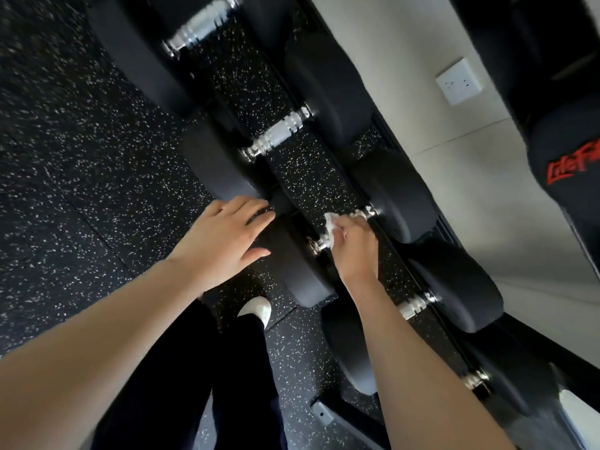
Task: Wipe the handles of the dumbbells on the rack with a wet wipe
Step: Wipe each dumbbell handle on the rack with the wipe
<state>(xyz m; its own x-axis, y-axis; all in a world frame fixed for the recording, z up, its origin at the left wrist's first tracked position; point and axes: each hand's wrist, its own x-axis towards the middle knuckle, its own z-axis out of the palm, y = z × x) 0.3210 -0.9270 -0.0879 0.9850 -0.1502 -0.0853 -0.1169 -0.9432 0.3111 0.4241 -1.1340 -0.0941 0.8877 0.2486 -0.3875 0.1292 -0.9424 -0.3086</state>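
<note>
One handle (319, 244) sits inside the grip of the right hand (354, 251). Its fingers are curled over the bar with the white wet wipe (330, 224) bunched against the metal, so only the chrome ends show on either side of the fist. That bar's long axis runs from near left to far right, across the row of dumbbells, and the wiping stroke probably has to slide along that line. The left hand (224, 235) lies flat with straight fingers on the black head (298, 280) at the near-left end of what looks like the same dumbbell. It holds nothing and is likely steadying the weight. Outward from there, the other dumbbells lie parallel on the rack: a bare handle (276, 136) just beyond on the far side, and a nearer handle (417, 305) toward the near right. Both neighbours are closer to the right hand than to the left, so the wipe should need only a sideways shift along the row. Which handles are already clean cannot be told.
</note>
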